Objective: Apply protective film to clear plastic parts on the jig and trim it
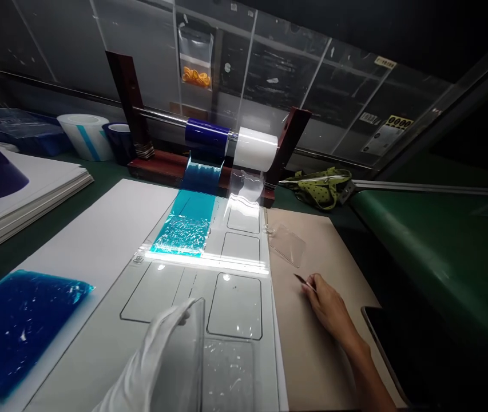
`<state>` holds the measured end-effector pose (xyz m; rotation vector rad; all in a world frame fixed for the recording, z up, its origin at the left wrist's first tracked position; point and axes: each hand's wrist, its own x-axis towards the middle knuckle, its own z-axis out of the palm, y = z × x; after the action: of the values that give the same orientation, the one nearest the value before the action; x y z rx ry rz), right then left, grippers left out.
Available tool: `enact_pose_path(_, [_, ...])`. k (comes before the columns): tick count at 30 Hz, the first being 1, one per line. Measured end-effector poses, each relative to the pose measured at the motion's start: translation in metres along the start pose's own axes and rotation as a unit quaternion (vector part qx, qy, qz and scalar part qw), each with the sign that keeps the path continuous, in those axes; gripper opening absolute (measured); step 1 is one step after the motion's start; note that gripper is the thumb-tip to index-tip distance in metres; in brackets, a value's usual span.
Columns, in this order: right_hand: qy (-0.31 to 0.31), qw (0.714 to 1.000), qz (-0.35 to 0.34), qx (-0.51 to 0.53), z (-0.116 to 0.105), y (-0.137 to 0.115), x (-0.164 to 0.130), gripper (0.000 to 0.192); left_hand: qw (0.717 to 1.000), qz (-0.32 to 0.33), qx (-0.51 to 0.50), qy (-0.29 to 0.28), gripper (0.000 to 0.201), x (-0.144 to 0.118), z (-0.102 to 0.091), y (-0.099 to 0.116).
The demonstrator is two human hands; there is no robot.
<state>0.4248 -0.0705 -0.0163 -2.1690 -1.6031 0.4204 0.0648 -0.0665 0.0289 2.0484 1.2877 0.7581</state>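
One clear panel (183, 355) stands nearly upright at the near edge of the white template sheet (110, 229), its long axis running up and away from the viewer. The gloved left hand (149, 360) grips it from the left, fingers wrapped onto its upper edge. The bare right hand (327, 303) rests well to the right on the tan board (321, 355), fingers pinched shut on thin tweezers (301, 280) that point toward a small clear piece (289, 245) just beyond.
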Motion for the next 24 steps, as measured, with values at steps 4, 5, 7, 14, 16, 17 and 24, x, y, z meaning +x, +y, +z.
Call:
enact_pose_path(4, [-0.014, 0.992, -0.003, 0.129, -0.008, -0.037, -0.046, 0.032, 0.999, 0.038, 0.01, -0.018, 0.045, 0.005, 0.014, 0.001])
enact_pose_path(5, [-0.025, 0.983, -0.003, 0.183, -0.01, -0.049, -0.061, 0.034, 0.998, 0.049, 0.013, -0.021, 0.047, 0.006, 0.019, 0.0])
enact_pose_path(7, [-0.054, 0.956, -0.011, 0.288, -0.011, -0.074, -0.093, 0.037, 0.997, 0.074, 0.016, -0.031, 0.051, 0.005, 0.026, -0.001])
enact_pose_path(14, [-0.097, 0.945, -0.025, 0.311, -0.002, -0.124, -0.158, 0.052, 0.987, 0.142, 0.018, -0.07, 0.062, -0.006, 0.04, 0.005])
enact_pose_path(16, [-0.127, 0.943, -0.023, 0.307, -0.002, -0.125, -0.162, 0.06, 0.985, 0.154, 0.02, -0.074, 0.062, -0.008, 0.041, 0.01])
enact_pose_path(17, [-0.132, 0.941, -0.025, 0.309, -0.001, -0.125, -0.163, 0.063, 0.984, 0.158, 0.021, -0.075, 0.062, -0.009, 0.042, 0.012])
enact_pose_path(24, [-0.091, 0.941, -0.055, 0.321, 0.001, -0.119, -0.168, 0.057, 0.979, 0.185, 0.027, -0.079, 0.056, -0.012, 0.043, 0.023])
